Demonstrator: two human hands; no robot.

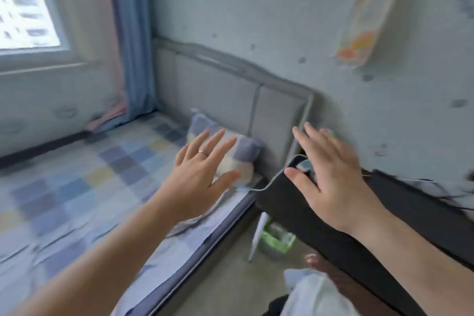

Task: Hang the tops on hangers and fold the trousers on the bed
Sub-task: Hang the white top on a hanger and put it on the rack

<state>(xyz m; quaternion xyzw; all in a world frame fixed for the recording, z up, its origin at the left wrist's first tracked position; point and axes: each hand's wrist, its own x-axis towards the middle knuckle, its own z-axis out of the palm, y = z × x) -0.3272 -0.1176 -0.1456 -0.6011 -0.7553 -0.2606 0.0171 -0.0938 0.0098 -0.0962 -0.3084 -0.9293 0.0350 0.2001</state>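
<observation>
My left hand (pixel 202 174) is stretched out over the bed's edge with fingers spread and nothing in it; a ring shows on one finger. My right hand (pixel 331 177) is also spread and holds nothing, hovering above a dark bedside surface (pixel 289 202). The bed (pixel 64 200) carries a checked sheet in blue, yellow and white. A matching checked pillow (pixel 243 156) lies against the grey padded headboard (pixel 230 95). No tops, trousers or hangers can be made out. The frame is blurred by motion.
A thin white cable (pixel 272 182) runs across the dark surface's corner. A green bin (pixel 277 238) stands on the floor between bed and dark furniture. Something pale (pixel 315 292) shows at the bottom edge. A window (pixel 25 2) and blue curtain (pixel 133 41) are at the left.
</observation>
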